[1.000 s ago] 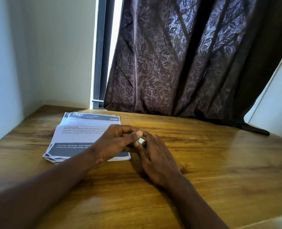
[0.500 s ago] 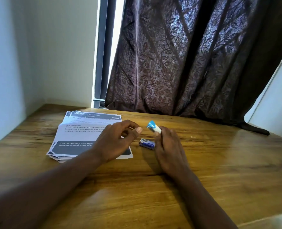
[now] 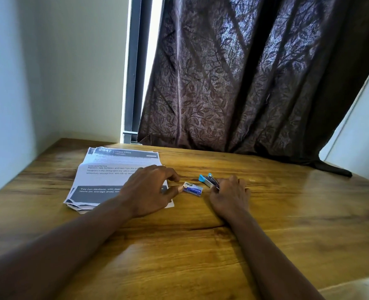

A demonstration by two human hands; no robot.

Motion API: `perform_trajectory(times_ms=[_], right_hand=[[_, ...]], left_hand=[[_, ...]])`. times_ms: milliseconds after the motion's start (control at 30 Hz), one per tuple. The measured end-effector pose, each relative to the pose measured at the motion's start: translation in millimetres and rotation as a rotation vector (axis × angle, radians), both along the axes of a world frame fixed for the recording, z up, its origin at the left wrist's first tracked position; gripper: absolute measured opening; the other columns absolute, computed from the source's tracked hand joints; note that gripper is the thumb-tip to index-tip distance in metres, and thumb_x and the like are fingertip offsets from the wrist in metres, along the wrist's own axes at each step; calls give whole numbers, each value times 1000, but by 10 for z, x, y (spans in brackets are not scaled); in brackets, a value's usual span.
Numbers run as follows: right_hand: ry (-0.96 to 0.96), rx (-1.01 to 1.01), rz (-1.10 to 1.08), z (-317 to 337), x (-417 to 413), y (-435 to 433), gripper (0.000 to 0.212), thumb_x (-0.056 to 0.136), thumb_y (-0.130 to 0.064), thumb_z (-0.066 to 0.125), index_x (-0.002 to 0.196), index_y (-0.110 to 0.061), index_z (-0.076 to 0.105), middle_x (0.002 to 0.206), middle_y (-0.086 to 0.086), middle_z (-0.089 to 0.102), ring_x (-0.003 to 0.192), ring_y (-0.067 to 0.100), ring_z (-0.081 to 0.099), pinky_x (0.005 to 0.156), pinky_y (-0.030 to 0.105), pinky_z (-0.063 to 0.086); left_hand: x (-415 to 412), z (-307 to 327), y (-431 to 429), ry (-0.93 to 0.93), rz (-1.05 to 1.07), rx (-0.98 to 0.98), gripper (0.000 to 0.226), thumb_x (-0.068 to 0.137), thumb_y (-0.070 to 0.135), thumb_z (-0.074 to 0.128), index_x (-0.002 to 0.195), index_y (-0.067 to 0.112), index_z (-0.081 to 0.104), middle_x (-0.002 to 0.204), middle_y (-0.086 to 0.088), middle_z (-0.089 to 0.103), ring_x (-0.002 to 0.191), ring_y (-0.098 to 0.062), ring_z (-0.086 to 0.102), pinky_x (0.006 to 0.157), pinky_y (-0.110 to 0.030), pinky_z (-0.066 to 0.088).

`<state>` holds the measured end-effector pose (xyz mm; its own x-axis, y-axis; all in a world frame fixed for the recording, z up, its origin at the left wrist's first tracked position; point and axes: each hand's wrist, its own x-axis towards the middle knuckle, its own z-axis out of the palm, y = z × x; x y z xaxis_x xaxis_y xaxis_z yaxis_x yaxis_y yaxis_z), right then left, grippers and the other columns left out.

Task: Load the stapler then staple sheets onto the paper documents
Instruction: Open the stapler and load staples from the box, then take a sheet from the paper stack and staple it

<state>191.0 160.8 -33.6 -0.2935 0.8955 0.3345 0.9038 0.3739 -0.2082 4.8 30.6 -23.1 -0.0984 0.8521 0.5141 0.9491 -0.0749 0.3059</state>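
Note:
A small blue and silver stapler (image 3: 208, 180) lies on the wooden table (image 3: 200, 245), and my right hand (image 3: 230, 194) grips its near end. Just left of it sits a little blue box of staples (image 3: 192, 188). My left hand (image 3: 150, 189) rests over the lower right part of a stack of printed paper documents (image 3: 105, 176), fingers apart, with its thumb tip touching the left end of the staple box.
A dark patterned curtain (image 3: 244, 83) hangs behind the table and drapes onto its far right edge. A white wall (image 3: 17, 83) borders the table on the left. A window frame (image 3: 133, 72) shows beside the curtain.
My hands have parted. The right hand has carried the stapler rightward and down toward the table. The left hand has reached to the staple box, which was hidden under my hands a second ago.

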Motion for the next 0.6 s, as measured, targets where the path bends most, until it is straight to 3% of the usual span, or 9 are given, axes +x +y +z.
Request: perform_trajectory(times_ms=[133, 300, 433, 600], right_hand=[[129, 96, 69, 42, 4, -98, 48, 102, -49, 40, 143, -25, 48, 135, 4, 47, 127, 22, 39, 106, 42, 34], [175, 269, 446, 108, -172, -398, 42, 101, -42, 47, 139, -24, 51, 126, -1, 51, 119, 17, 44, 101, 38, 41], [251, 113, 554, 168, -597, -493, 46, 101, -41, 50, 143, -23, 46, 135, 0, 50, 124, 16, 45, 105, 38, 42], [195, -134, 332, 200, -1259, -432, 66, 100, -55, 42, 148, -11, 36, 148, 13, 47, 133, 31, 46, 106, 42, 40]], left_hand=[[-118, 97, -63, 93, 62, 44, 36, 93, 57, 59, 117, 31, 68, 121, 7, 72, 109, -14, 62, 98, -40, 49], [-508, 153, -447, 22, 241, 122, 53, 87, 66, 48, 122, 30, 66, 129, 4, 70, 118, -22, 64, 100, -44, 48], [-744, 127, -552, -34, 300, -37, 76, 85, 78, 33, 144, 33, 48, 151, 2, 53, 137, -24, 51, 110, -48, 43], [-898, -49, -433, -65, 330, -287, 91, 86, 85, 23, 158, 30, 25, 166, 2, 30, 151, -21, 30, 121, -47, 29]])
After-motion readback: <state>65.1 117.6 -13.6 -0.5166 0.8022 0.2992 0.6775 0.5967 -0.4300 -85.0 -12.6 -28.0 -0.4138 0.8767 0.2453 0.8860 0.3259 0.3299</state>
